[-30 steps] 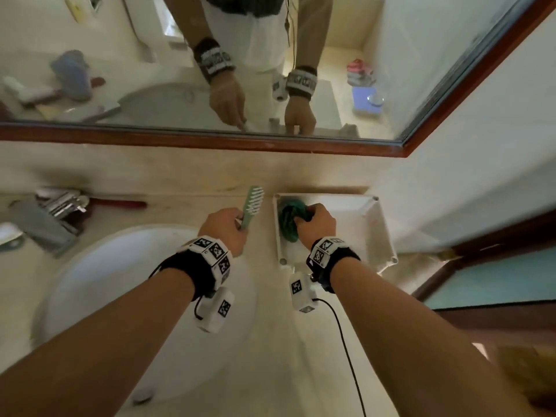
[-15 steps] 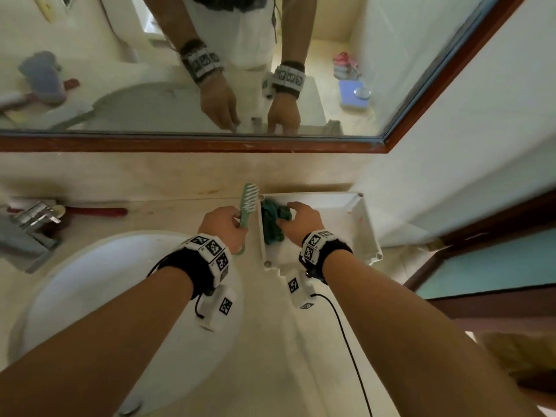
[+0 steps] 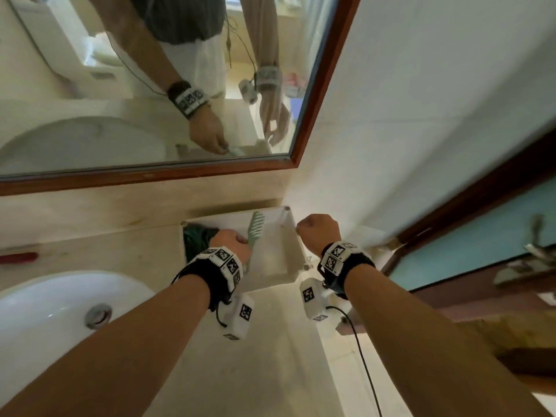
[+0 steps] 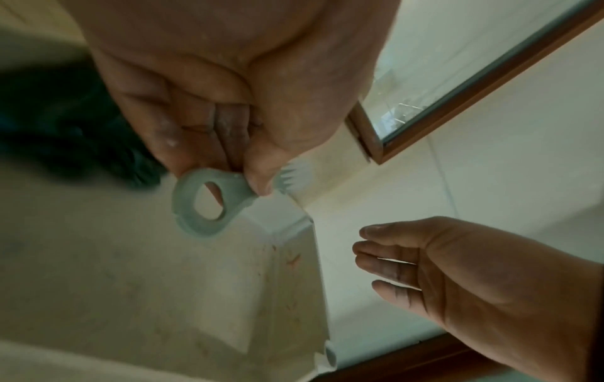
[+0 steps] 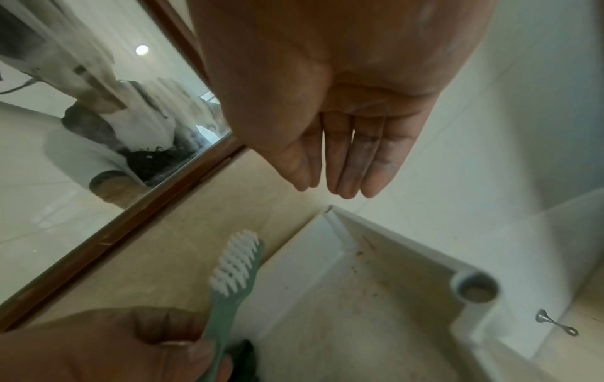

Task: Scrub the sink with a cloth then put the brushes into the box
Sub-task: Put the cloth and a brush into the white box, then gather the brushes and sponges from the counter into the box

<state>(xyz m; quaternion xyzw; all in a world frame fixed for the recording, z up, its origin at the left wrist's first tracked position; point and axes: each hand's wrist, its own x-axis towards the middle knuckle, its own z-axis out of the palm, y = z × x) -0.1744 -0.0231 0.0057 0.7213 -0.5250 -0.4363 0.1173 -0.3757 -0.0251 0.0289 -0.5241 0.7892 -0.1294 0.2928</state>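
Green brush (image 3: 255,233) hung over the white box (image 3: 278,267), its handle pinched in the left hand (image 3: 231,239). Right hand (image 3: 319,233) hovered beside the box, fingers straight, holding nothing.

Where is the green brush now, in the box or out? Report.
Partly in: the left hand holds the green brush over the box, not yet released.

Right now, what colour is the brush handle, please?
Pale green, on the brush with white bristles; right wrist view shows it best.

Pale green brush (image 3: 255,233) with white bristles; dark green cloth (image 3: 197,240); white box (image 3: 279,257), its floor flecked brown; white sink (image 3: 45,311); reddish-brown mirror frame (image 3: 316,94); black-and-white checkered wristbands (image 3: 224,263)
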